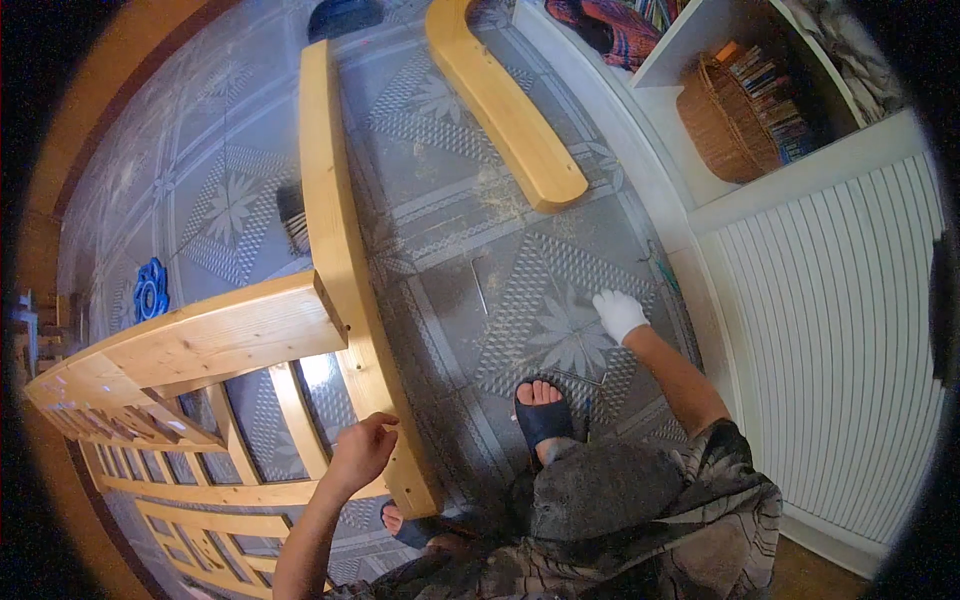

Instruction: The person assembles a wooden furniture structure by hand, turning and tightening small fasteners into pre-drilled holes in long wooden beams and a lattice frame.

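Observation:
My bare left hand [362, 455] rests with curled fingers at the near end of a long pale wooden post [352, 250]. That post is joined to a slatted wooden frame [215, 335] on the left, which looks like a bed frame part. My right hand [619, 315], in a white glove, reaches low over the tiled floor at the right. Its fingers are bent together, and anything inside them is hidden. A thin bent metal rod [480, 286], like a hex key, lies on the floor between the post and my right hand.
A curved wooden piece [515, 120] lies ahead on the dusty patterned floor. Beyond the post are a brush [293, 215] and a blue flower-shaped object [151, 290]. White shelving with a wicker basket [725, 125] and a ribbed white panel [830, 350] line the right side.

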`<state>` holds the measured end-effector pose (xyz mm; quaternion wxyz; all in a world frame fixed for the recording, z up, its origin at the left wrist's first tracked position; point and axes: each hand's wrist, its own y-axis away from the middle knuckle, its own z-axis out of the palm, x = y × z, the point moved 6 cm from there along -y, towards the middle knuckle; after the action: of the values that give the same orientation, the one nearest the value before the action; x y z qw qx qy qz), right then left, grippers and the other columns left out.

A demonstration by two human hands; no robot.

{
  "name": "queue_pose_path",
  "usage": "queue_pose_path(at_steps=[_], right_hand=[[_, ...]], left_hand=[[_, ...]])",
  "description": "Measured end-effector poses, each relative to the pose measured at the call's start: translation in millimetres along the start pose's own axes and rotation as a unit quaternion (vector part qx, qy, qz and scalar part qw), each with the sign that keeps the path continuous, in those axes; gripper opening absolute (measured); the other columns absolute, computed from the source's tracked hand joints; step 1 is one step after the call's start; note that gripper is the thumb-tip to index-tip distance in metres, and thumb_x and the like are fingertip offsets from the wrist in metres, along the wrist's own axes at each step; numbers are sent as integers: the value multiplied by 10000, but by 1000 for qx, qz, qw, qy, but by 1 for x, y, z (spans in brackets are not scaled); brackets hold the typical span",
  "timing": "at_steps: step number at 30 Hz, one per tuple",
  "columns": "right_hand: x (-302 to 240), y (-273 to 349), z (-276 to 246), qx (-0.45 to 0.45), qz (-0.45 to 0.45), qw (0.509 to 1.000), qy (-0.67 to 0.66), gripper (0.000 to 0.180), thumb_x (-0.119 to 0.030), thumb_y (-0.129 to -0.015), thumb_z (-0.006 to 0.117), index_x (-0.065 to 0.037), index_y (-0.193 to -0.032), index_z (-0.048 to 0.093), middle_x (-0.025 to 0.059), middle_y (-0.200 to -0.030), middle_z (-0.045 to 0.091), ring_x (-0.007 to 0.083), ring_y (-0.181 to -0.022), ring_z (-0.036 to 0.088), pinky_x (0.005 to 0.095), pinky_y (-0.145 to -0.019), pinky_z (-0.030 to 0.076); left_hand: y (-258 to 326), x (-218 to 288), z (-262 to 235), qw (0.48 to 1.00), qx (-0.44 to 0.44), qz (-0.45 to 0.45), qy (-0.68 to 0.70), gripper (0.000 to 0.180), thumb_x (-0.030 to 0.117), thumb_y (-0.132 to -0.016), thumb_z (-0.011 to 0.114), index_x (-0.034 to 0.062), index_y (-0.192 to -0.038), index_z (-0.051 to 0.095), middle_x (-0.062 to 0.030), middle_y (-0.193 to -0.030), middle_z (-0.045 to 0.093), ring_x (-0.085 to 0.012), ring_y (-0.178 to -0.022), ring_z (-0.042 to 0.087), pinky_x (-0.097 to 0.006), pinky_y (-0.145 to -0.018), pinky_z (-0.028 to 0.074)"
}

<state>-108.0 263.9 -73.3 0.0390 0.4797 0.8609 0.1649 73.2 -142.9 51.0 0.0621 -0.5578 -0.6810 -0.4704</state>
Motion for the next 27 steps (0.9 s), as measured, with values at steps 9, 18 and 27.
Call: queue_pose_path(at_steps=[9,18,27], right_hand=[[-45,-83,-47,-35,253,919,-302,341,-337,-777,459,-61,-974,498,208,-910,593,375,-847,567,459,-727,437],[-151,-122,-68,-117,122,967,-189,335,-311,-712,565,-56,-921,625,161,-894,628,299,-842,612,388,-727,484],[-134,-106,-49,-80,145,953,-253,360,-339,-734,461,-108,-995,551,231,-900,583,391,-859,550,452,-767,431]], left_hand=[[6,-10,9,999,-8,9,-44,210,142,-777,520,22,-942,569,-203,-753,602,-343,-713,595,-407,-618,471],[8,-20,28,996,30,55,-57,166,173,-799,503,46,-878,577,-191,-777,604,-362,-715,585,-431,-623,465],[-5,-31,44,995,3,54,-87,194,238,-760,529,71,-860,534,-173,-770,585,-370,-740,564,-454,-630,450]])
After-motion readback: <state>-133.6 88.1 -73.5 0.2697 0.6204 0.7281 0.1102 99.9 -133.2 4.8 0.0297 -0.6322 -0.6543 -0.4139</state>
